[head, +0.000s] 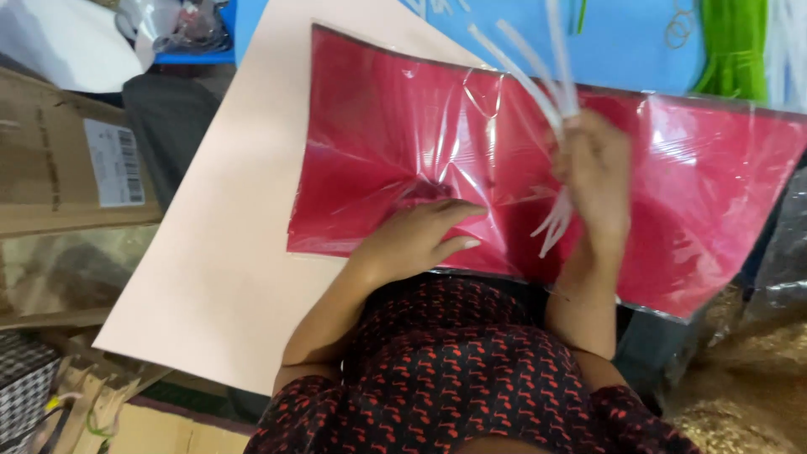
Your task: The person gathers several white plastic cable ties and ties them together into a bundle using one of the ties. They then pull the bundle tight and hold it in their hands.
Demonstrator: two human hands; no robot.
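Note:
A stack of red sheets under clear plastic film (378, 143) lies on a pale pink board (218, 252). My left hand (416, 235) rests flat on the film near its front edge, fingers stretched to the right, pressing down a puckered spot. My right hand (597, 181) is raised over the middle of the red sheets and is closed around a bunch of thin white strips (538, 71) that fan out above and below the fist.
A blue surface (622, 38) lies behind the board with green strips (735, 46) at the far right. Cardboard boxes (59, 160) stand at the left, crinkled gold-flecked wrap (748, 370) at the lower right.

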